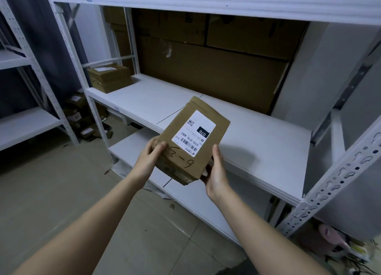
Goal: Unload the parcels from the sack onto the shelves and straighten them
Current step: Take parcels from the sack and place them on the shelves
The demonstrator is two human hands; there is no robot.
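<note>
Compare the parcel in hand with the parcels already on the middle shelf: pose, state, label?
The held parcel is in the air, gripped by the left hand and right hand; the stacked parcels rest at the left end of the middle shelf, untouched. The held parcel tilts, the stack lies flat. The held parcel's label is readable, with "6-3" handwritten; the stack's label is too small to read. Both are brown cardboard with white labels on top.
</note>
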